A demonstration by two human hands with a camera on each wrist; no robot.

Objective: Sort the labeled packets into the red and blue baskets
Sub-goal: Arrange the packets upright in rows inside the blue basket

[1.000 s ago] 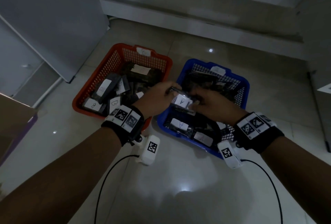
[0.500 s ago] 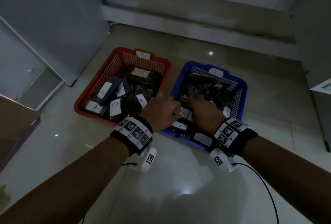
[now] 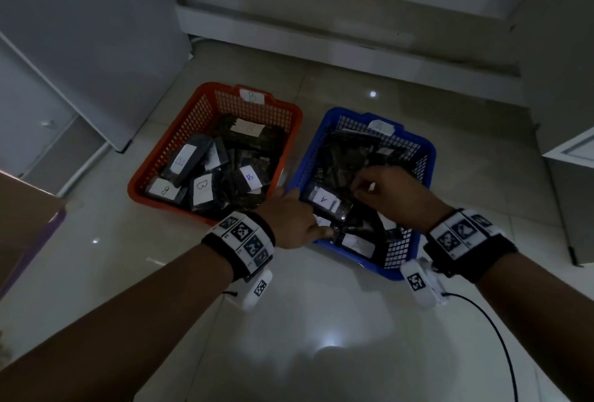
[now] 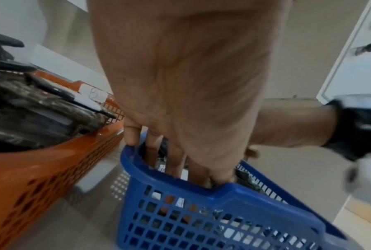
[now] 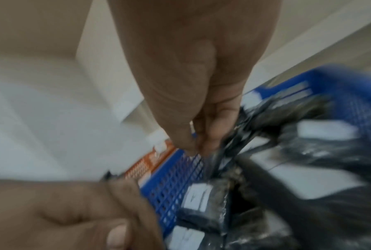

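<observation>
On the floor stand a red basket [image 3: 180, 138] of B-labelled dark packets [image 3: 203, 189] and, to its right, a blue basket [image 3: 426, 157] of A-labelled ones. An A packet [image 3: 324, 200] lies flat near the blue basket's near left corner, between my hands. My left hand [image 3: 318, 228] reaches straight-fingered into that corner, little finger on the rim [image 4: 135, 148]; its fingertips are hidden inside. My right hand [image 3: 369, 186] is over the basket's middle. In the blurred right wrist view its thumb and fingers [image 5: 197, 145] pinch the edge of a dark packet [image 5: 255, 121].
A white cabinet door [image 3: 80, 32] stands at the left and another white cabinet [image 3: 572, 176] at the right. A brown cardboard box [image 3: 22, 209] juts in at the far left. Glossy floor tiles [image 3: 321, 321] lie in front of the baskets.
Both hands carried the A packet down into the blue basket, where it now lies free. The right hand has moved further in onto another packet.
</observation>
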